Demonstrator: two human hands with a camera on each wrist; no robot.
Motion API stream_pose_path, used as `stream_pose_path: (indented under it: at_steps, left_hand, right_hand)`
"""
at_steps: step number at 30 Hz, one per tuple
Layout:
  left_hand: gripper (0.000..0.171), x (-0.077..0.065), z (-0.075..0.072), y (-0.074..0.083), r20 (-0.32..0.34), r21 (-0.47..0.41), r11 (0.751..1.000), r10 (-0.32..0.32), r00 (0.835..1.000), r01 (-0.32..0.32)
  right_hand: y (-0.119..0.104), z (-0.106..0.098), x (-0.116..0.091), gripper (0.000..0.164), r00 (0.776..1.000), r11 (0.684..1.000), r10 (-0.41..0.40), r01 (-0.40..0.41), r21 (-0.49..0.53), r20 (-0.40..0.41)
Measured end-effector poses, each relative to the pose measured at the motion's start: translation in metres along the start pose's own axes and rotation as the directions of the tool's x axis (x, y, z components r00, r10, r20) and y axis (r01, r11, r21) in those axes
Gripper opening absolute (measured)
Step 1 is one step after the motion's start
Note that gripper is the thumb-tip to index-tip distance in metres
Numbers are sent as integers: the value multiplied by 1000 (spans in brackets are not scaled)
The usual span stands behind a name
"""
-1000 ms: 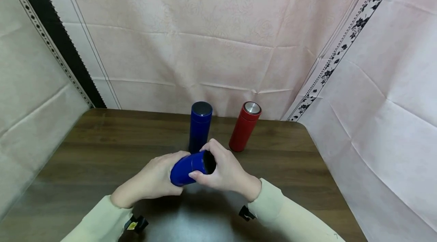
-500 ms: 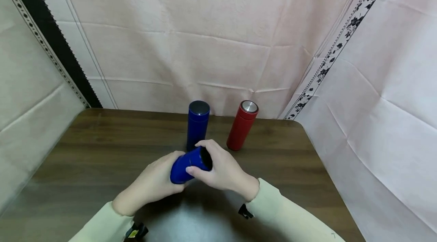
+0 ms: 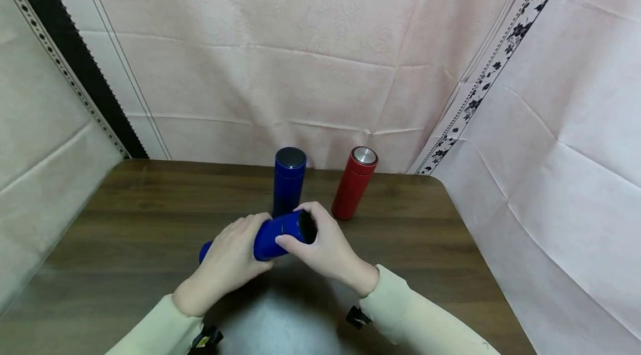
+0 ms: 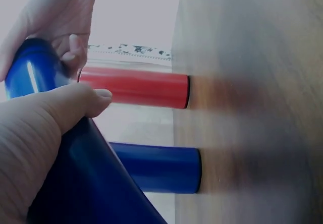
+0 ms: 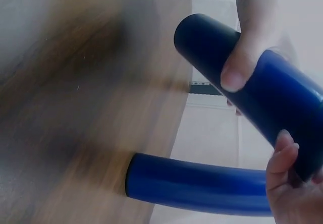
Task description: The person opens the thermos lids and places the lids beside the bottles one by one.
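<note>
Both hands hold a blue thermos flask tilted above the table, its dark-topped lid toward the right. My left hand grips the flask's body, with the base showing past the wrist side. Around the lid end curl the thumb and fingers of my right hand. Just behind stands a second blue thermos flask, upright. In the left wrist view the left thumb lies across the held flask, and the right hand is at its lid.
A red thermos flask with a silver top stands to the right of the standing blue one. The brown wooden table ends at a pale cloth hanging behind it. More white cloth hangs at the sides.
The held flask has shifted slightly upward in the head view and turned, so its base now shows behind the left hand. The standing flasks stay in place while the view shifts a little.
</note>
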State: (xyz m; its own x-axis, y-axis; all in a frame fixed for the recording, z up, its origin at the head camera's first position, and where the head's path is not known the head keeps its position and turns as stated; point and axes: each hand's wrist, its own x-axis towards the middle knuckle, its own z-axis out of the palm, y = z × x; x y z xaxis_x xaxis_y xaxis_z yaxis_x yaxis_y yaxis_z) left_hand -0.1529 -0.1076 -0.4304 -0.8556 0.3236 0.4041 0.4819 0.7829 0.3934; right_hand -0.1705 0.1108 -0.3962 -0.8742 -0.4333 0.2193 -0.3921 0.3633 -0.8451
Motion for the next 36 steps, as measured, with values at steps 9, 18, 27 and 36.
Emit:
stream_pose_path:
  at_steps: [9,18,27,36]
  left_hand:
    - [79,3,-12,-2,102,0,1000,21,995,-21]
    - [68,3,-19,-12,315,-278,959,46,948,46]
    - [77,2,-18,-13,196,-131,991,66,978,-41]
    - [86,0,-16,-13,-12,135,987,93,996,-91]
  right_hand:
    - [7,-6,-2,49,993,997,-74,75,-9,89]
    - [9,-9,-4,57,949,935,-247,287,-209,195]
    - [11,-12,-6,69,937,889,-306,345,-301,168]
    - [6,-10,-4,56,992,992,51,-36,-124,118]
